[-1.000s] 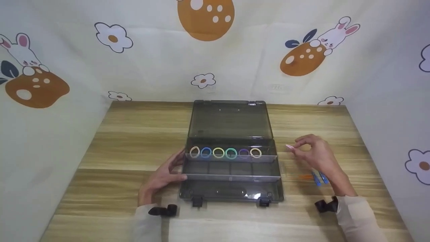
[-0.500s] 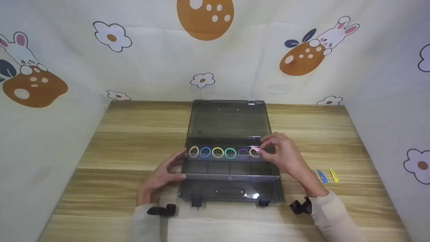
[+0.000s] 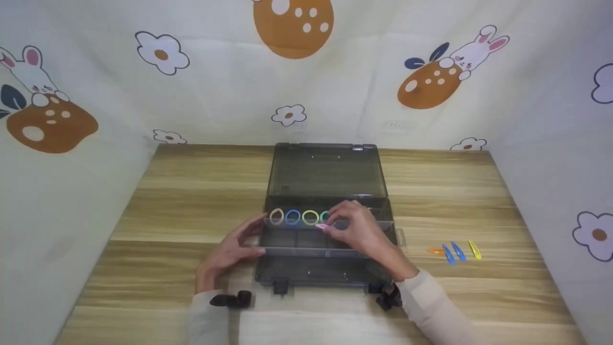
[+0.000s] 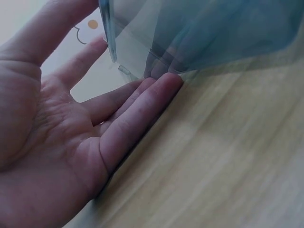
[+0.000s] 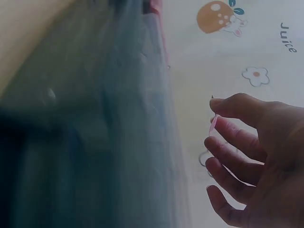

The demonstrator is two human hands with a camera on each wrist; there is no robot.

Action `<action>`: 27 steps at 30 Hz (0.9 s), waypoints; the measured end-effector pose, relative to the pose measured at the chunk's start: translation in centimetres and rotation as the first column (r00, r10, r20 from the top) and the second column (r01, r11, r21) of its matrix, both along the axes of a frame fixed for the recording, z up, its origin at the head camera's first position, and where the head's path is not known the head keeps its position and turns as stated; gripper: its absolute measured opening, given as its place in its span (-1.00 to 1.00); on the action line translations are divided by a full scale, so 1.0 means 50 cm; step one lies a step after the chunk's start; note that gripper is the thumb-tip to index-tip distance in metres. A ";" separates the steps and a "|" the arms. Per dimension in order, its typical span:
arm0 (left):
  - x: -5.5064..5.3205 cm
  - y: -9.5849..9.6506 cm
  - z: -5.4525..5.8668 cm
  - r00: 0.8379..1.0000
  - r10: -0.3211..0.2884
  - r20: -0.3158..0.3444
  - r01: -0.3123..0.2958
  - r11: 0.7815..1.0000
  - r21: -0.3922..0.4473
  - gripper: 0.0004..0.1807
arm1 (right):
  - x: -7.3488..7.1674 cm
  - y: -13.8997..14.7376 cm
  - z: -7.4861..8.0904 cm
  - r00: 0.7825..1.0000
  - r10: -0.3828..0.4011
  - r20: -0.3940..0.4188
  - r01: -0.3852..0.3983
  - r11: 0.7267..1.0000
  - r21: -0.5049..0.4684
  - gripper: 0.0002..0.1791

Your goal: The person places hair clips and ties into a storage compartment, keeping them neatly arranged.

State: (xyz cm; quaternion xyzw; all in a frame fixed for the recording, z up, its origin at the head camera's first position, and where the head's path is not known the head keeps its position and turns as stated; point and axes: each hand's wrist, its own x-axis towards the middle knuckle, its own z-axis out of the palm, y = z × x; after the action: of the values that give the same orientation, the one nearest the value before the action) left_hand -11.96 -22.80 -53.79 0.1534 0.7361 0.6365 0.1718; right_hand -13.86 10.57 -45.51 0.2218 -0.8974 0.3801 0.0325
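An open storage box (image 3: 306, 268) of dark see-through plastic stands mid-table, its lid (image 3: 328, 170) laid back. Several coloured hair ties line the back compartment, among them a beige hair tie (image 3: 277, 216), a blue hair tie (image 3: 293, 217) and a yellow hair tie (image 3: 310, 217). Thumb and forefinger of my right hand (image 3: 361, 232) pinch a pink hair clip (image 5: 213, 126) over the divider between the back and middle rows. This hand hides the hair ties farther right. My left hand (image 4: 71, 128) rests against the box's left side, fingers extended and thumb near the front divider.
Right of the box lie an orange hair clip (image 3: 435, 251), two blue hair clips (image 3: 458, 251) and a yellow hair clip (image 3: 474, 249). Two black latches (image 3: 280, 287) jut from the box's front edge. A patterned cloth (image 3: 215, 96) hangs behind the table.
My right hand has carried the pink hair clip leftward from beside the box to over its middle, uncovering the clips on the table. My left hand has stayed in place.
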 end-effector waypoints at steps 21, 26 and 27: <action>0.006 0.003 0.003 0.998 0.035 0.048 -0.034 0.999 -0.018 -0.06 | -0.003 -0.150 -0.037 0.999 0.037 -0.029 -0.034 0.997 0.071 -0.85; 0.002 0.000 0.004 1.000 0.004 0.013 -0.004 1.000 -0.003 -0.06 | -0.016 -0.176 -0.039 0.999 0.043 0.009 -0.044 0.992 0.116 -0.84; 0.001 0.000 0.003 1.000 -0.003 0.007 0.003 1.000 0.001 -0.06 | -0.018 -0.181 -0.040 0.999 0.041 0.019 -0.043 0.991 0.126 -0.84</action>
State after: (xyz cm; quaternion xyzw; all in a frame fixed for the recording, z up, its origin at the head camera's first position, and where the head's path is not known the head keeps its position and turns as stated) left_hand -11.92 -22.82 -53.61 0.1521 0.7350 0.6371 0.1752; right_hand -14.77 1.54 -47.50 0.2394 -0.9149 0.3249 0.0032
